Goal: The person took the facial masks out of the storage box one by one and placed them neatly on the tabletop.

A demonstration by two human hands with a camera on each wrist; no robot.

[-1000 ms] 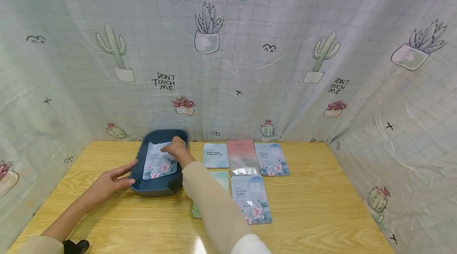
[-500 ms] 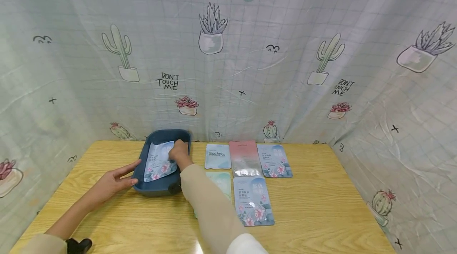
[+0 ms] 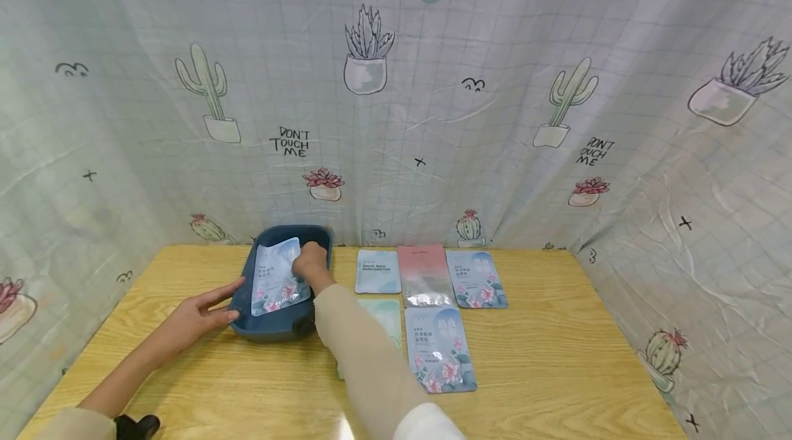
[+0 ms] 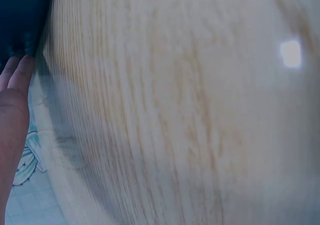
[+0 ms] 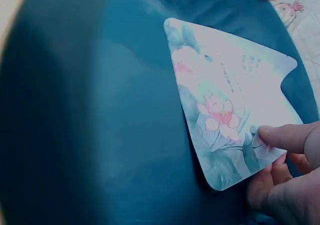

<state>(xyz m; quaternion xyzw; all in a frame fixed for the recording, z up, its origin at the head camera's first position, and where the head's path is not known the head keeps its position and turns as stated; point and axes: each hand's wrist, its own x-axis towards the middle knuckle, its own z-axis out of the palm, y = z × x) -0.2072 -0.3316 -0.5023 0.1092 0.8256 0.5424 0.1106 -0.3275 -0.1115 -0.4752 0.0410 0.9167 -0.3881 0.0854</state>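
A dark blue basin (image 3: 272, 333) stands at the left of the table. My left hand (image 3: 193, 322) rests on its left side, thumb and fingers spread; the left wrist view catches only part of these fingers (image 4: 21, 75) against the blue wall. Inside the basin, my right hand (image 3: 313, 264) pinches a pale blue flat sachet (image 3: 277, 282) with pink lotus flowers by its right edge. In the right wrist view the thumb lies on top of the sachet (image 5: 220, 115) and other fingers are beneath it.
Right of the basin lie several flat sachets: a light blue one (image 3: 378, 271), a pink and silver one (image 3: 423, 275), two lotus ones (image 3: 477, 279) and a green one (image 3: 386, 316) partly behind my right sleeve. A printed curtain (image 3: 408, 117) hangs behind the wooden table (image 3: 544, 371).
My right hand has shifted from the sachet's upper part to its right edge. The sachet has bent and turned slightly inside the basin. My left hand stays on the basin.
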